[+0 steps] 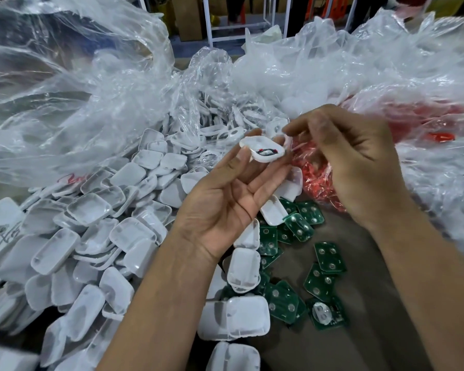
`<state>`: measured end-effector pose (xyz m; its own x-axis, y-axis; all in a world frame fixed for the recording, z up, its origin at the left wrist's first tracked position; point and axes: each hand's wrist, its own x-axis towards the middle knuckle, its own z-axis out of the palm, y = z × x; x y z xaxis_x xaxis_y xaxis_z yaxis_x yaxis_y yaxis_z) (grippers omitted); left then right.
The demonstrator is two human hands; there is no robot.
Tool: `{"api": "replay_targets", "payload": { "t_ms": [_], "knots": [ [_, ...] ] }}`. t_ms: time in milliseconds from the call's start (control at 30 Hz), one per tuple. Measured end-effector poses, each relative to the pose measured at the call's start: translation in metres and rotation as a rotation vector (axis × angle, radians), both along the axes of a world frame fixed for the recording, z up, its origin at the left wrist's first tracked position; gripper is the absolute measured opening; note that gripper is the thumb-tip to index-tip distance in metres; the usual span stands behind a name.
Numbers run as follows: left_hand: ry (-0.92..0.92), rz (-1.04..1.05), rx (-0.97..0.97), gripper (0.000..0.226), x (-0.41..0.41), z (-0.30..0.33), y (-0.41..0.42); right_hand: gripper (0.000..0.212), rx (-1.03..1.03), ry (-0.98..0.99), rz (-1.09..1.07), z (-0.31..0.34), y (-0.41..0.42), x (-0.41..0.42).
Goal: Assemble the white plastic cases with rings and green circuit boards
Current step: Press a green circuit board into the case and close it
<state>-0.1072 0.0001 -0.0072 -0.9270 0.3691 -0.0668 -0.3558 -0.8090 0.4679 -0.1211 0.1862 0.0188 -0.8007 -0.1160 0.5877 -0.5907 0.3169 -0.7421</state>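
Your left hand [225,199] holds one white plastic case [263,151] up at its fingertips, palm toward you, thumb on the near-left edge and fingers behind the right side. The open face tilts toward you, its long axis running left to right. Something dark with a trace of red lies inside; it is too small to name.

Your right hand [359,162] is just right of that case, fingers curled, forefinger tip almost at the case's upper right corner. Whether it pinches a ring I cannot tell. The right hand is plainly the nearer for any fitting, which I judge would enter from the upper right.

The case looks thin, glossy and rounded at the corners. Below it lie flat green circuit boards [328,257] with silvery round pads; left of it, a heap of empty cases [91,236]; beyond it, crinkled clear bags [91,89].
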Motion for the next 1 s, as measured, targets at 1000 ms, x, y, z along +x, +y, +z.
{"api": "replay_targets", "payload": {
  "t_ms": [1000],
  "knots": [
    [-0.026,0.163,-0.016,0.048,-0.003,-0.001,0.000,0.026,0.938,-0.180,-0.304,-0.024,-0.004,-0.005]
  ]
}}
